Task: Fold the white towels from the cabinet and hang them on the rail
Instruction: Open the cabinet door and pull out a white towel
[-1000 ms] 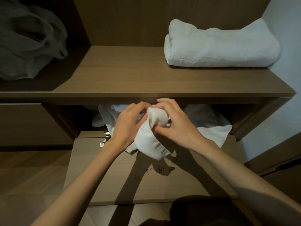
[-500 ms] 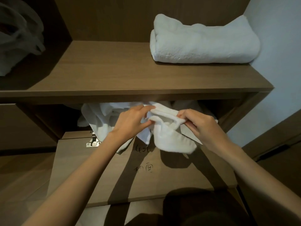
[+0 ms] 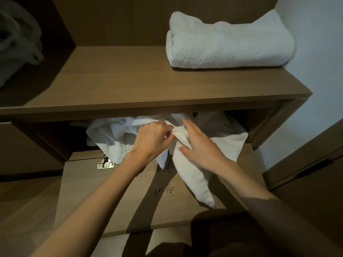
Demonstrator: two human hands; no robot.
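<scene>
The shelf point(image 3: 130, 86) has its front edge just above both hands, so the lower compartment is a low slot with little headroom. The slot is closed on the right by the side panel point(image 3: 267, 127), with the wall point(image 3: 315, 52) beyond it. Below it the door point(image 3: 89, 191) lies dropped open and flat, with a hinge point(image 3: 105, 165) at its back left. The door's near edge faces the person, and most of its surface is bare apart from some scrawled marks point(image 3: 165, 190).

A crumpled pile point(image 3: 111, 134) of white cloth fills the slot and spills over the door's back edge. The towel point(image 3: 194, 179) comes out of the slot's mouth and hangs down over the door, with its tip near the marks.

The left hand point(image 3: 152, 140) has its fingers point(image 3: 167, 130) curled and pinches the towel's upper fold just under the shelf edge. The right hand point(image 3: 202, 147) lies on the towel just beside it. Its fingers point(image 3: 187, 125) are straight and close together and point into the slot. The thumb sits below the fold.

On the shelf a folded towel point(image 3: 228, 45) sits at the right against the wall, with bare board to its left. A bag point(image 3: 16, 43) sits in the dark far left.
</scene>
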